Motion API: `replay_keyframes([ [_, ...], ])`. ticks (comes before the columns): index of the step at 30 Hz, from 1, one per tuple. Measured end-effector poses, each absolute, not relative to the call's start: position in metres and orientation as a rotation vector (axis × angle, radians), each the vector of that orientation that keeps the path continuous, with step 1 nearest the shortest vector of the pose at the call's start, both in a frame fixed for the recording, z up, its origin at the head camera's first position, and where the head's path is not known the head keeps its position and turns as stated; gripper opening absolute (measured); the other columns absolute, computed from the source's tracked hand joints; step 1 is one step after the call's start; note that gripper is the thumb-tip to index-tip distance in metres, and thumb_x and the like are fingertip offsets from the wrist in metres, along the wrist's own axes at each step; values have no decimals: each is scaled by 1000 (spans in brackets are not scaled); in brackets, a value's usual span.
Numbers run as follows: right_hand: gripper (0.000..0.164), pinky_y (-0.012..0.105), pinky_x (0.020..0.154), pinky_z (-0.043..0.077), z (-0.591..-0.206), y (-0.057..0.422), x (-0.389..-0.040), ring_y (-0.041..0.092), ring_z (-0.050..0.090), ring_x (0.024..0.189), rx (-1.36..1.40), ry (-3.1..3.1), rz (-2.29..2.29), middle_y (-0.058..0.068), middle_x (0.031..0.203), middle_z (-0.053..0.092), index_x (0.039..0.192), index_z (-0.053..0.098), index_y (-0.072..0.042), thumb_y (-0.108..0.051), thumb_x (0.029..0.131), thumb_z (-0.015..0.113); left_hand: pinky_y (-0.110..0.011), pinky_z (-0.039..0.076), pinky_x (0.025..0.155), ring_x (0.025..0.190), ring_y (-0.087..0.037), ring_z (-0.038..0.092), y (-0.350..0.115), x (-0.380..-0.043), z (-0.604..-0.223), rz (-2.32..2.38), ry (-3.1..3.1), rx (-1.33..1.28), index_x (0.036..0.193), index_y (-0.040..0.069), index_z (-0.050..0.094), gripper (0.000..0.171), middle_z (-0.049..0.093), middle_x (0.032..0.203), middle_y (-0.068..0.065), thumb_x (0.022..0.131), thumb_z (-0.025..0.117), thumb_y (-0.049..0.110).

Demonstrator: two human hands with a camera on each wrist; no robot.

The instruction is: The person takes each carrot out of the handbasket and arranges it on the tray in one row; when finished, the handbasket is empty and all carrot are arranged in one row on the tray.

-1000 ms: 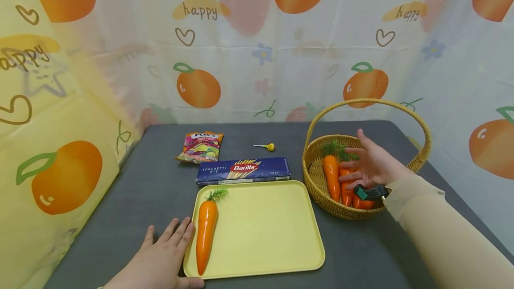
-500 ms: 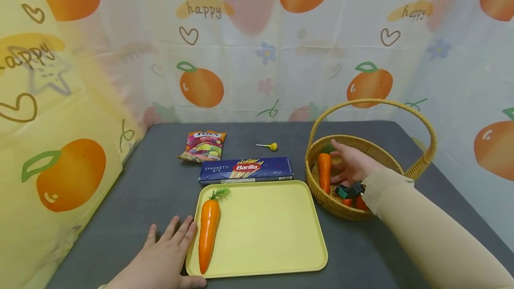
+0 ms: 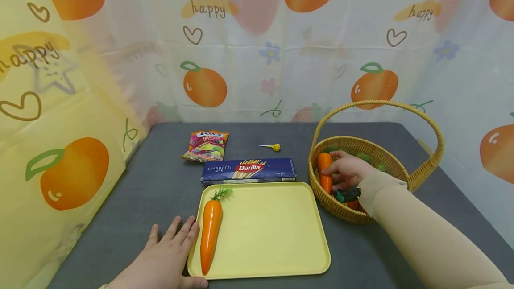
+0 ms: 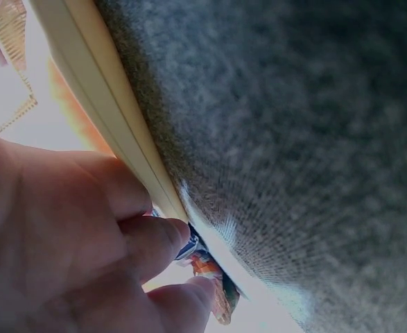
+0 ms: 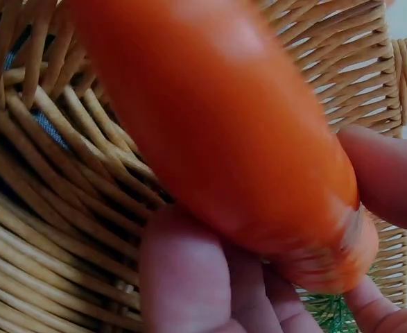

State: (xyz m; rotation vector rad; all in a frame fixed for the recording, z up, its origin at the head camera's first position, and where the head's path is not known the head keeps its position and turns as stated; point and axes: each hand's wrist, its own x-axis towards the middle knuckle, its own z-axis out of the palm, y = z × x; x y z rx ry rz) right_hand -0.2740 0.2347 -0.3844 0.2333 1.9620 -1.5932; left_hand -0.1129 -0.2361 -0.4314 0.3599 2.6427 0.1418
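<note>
Inside the wicker basket (image 3: 349, 217), my right hand (image 3: 347, 168) holds a carrot (image 3: 324, 162) between thumb and fingers. The right wrist view shows the carrot (image 5: 217, 118) up close, thumb on one side and fingers on the other; green leaves (image 5: 331, 312) peek out below. More carrots in the basket are mostly hidden by the hand. My left hand (image 3: 164, 253) lies with fairly straight fingers against the left rim of the yellow tray (image 3: 273, 231). On that tray, along its left side, is another carrot (image 3: 210, 235) with its leafy end pointing away. The tray edge (image 4: 113, 104) crosses the left wrist view.
Behind the tray lies a blue Barilla spaghetti box (image 3: 249, 170). Farther back are a bag of Fox's fruit candy (image 3: 206, 145) and a yellow lollipop (image 3: 275, 147). The basket's tall handle (image 3: 377, 102) arches above the right hand. A printed curtain (image 3: 241, 57) encloses the grey table (image 3: 132, 200).
My right hand has moved down and left into the basket, from above the carrots to a grip on the leftmost one. My left hand has stayed at the tray's edge.
</note>
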Motion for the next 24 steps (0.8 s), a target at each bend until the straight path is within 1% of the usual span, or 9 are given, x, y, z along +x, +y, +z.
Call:
replay_keyframes([
  [2,93,39,78,64,-384,235,-273,21,72,95,228,1951,-1618,26,146,45,174,-5,-12,-1,109,61,-95,6,115,165,-55,25,-236,-113,-431,142,2643,358,172,3,36,138,30,181,-18,76,72,94],
  [4,93,38,79,64,-383,237,-273,21,71,96,222,1933,-1650,25,145,46,173,-4,-13,-1,109,62,-95,6,115,165,-55,24,-235,-113,-431,141,2638,351,173,3,35,138,30,181,-18,76,73,93],
  [9,91,39,84,64,-375,240,-272,20,71,101,196,1870,-1753,20,141,49,172,-4,-18,0,111,61,-95,5,115,166,-54,23,-235,-113,-431,134,2627,343,173,3,35,137,30,181,-18,76,74,92],
  [13,91,40,87,64,-369,244,-269,18,74,100,164,1837,-1811,17,138,50,172,-6,-20,-1,112,60,-95,5,115,166,-53,23,-235,-113,-431,138,2629,345,173,4,36,136,30,181,-18,76,74,92],
  [17,91,39,85,65,-363,249,-263,17,74,96,115,1835,-1829,14,136,51,171,-7,-21,-3,112,59,-95,5,114,166,-53,23,-235,-113,-431,134,2628,346,173,4,36,136,31,181,-18,76,74,92],
  [21,87,38,84,66,-355,254,-253,18,74,95,41,1842,-1861,10,133,54,170,-5,-21,-5,113,59,-95,5,114,166,-54,23,-235,-113,-431,125,2625,344,172,3,36,137,31,181,-18,76,75,91],
  [24,82,38,85,66,-350,256,-243,18,75,95,-13,1842,-1903,7,129,58,168,0,-21,-5,113,59,-95,4,114,165,-55,23,-235,-114,-431,119,2620,347,172,3,36,136,31,181,-19,76,75,91],
])
